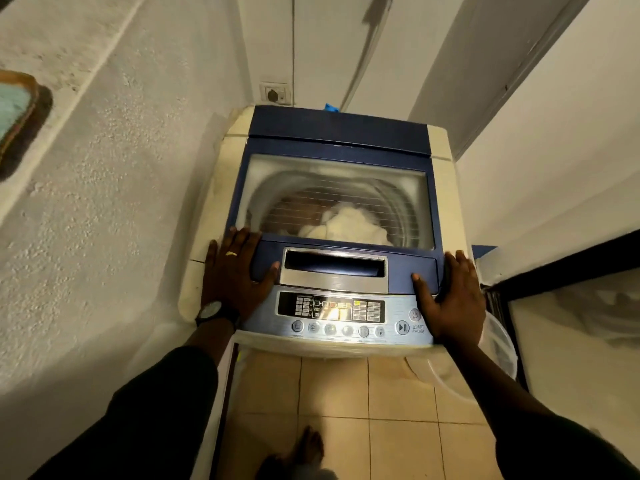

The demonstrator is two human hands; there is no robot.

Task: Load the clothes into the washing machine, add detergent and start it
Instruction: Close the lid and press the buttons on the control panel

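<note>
A top-loading washing machine (214,209) stands in front of me, cream body with a blue lid (339,140). The lid is down, and through its clear window I see white and brownish clothes (346,226) in the drum. My left hand (235,271) lies flat on the lid's front left corner, fingers straight. On the front right corner my right hand (453,296) rests flat with its thumb on the lid. The control panel (332,311) has lit indicators, and a start/pause button (402,328) sits just left of my right hand.
White walls close in on both sides. A wall socket (275,94) with a cable is behind the machine. A clear plastic tub (498,348) stands on the tiled floor at the right, beside a dark-framed door (554,268). My bare foot (310,445) is below.
</note>
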